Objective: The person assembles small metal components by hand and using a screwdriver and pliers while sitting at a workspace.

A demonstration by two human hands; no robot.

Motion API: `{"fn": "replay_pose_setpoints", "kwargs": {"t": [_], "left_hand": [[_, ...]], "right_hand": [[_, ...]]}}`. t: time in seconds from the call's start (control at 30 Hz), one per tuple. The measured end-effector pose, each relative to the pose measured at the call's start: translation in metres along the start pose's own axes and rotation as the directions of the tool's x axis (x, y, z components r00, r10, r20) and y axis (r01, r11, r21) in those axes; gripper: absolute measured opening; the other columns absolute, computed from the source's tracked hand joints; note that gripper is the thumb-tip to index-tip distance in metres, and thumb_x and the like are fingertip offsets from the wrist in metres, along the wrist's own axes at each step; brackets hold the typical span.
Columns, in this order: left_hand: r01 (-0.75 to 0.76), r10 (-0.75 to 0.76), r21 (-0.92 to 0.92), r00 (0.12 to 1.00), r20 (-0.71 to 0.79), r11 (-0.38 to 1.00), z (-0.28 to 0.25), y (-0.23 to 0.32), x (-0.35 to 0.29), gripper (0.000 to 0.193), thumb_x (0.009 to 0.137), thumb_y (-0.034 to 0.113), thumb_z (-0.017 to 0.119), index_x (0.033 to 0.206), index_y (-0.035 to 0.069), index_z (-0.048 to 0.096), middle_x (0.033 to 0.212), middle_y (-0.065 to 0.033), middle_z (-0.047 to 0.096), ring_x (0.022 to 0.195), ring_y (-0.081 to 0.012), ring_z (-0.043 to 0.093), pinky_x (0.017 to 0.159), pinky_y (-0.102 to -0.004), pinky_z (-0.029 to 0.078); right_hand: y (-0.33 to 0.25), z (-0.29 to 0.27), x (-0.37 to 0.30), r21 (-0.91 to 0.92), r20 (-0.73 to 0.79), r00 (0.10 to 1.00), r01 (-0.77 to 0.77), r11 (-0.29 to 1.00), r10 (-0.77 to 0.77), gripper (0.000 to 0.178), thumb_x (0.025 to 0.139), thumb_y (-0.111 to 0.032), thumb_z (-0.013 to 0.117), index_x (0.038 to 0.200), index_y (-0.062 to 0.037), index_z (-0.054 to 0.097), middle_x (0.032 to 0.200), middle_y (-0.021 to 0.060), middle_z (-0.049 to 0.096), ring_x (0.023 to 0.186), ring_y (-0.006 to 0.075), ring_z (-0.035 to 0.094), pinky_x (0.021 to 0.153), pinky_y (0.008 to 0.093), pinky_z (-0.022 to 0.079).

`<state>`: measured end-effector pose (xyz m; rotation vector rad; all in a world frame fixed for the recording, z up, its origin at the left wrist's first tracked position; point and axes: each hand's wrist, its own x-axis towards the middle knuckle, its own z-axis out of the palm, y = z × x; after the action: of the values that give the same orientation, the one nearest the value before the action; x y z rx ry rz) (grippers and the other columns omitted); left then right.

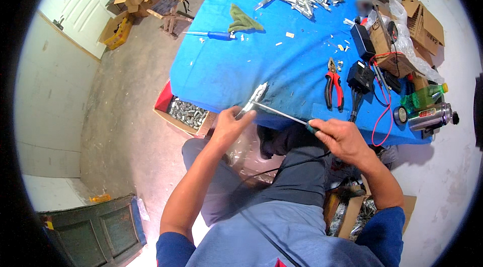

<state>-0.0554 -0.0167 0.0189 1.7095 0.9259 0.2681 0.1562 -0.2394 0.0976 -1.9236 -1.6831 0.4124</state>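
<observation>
At the near edge of the blue-covered table, my left hand is closed on a slim silvery metal piece, whose far end lies on the cloth. My right hand grips the dark handle of a screwdriver. Its long shaft points left, and the tip meets the side of the metal piece just beyond my left fingers. Whether the tip sits inside the piece is too small to tell. Red-handled pliers lie beyond my right hand. A blue-handled screwdriver rests near the table's left edge.
Many similar metal pieces are heaped at the far side, near green cloths. A black adapter, red wires, a green bottle and a steel flask crowd the right edge. Below the left edge stands a box of small parts.
</observation>
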Motion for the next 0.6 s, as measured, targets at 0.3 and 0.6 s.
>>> {"fn": "replay_pose_setpoints", "kwargs": {"t": [0.3, 0.6], "left_hand": [[-0.052, 0.052, -0.002, 0.995, -0.083, 0.999, 0.011, -0.002, 0.000, 0.048, 0.091, 0.038, 0.062, 0.100, -0.009, 0.065, 0.072, -0.0160, 0.063, 0.071, -0.0164, 0.058, 0.067, -0.0365, 0.047], [-0.041, 0.049, 0.069, 0.991, -0.122, 0.997, 0.023, -0.019, 0.004, 0.046, 0.097, 0.037, 0.051, 0.108, -0.007, 0.061, 0.093, -0.0313, 0.064, 0.093, -0.0462, 0.062, 0.081, -0.0479, 0.047]], "right_hand": [[-0.002, 0.020, -0.007, -0.240, -0.057, 0.982, 0.163, 0.957, -0.181, 0.034, 0.084, -0.017, 0.070, 0.118, -0.0098, 0.064, 0.079, 0.0115, 0.060, 0.069, 0.0269, 0.062, 0.059, 0.0383, 0.050], [-0.010, 0.006, 0.009, 0.039, 0.046, 0.999, -0.028, 0.999, 0.026, 0.031, 0.088, -0.017, 0.067, 0.118, -0.0086, 0.064, 0.078, 0.0125, 0.063, 0.073, 0.0308, 0.065, 0.063, 0.0387, 0.050]]}}
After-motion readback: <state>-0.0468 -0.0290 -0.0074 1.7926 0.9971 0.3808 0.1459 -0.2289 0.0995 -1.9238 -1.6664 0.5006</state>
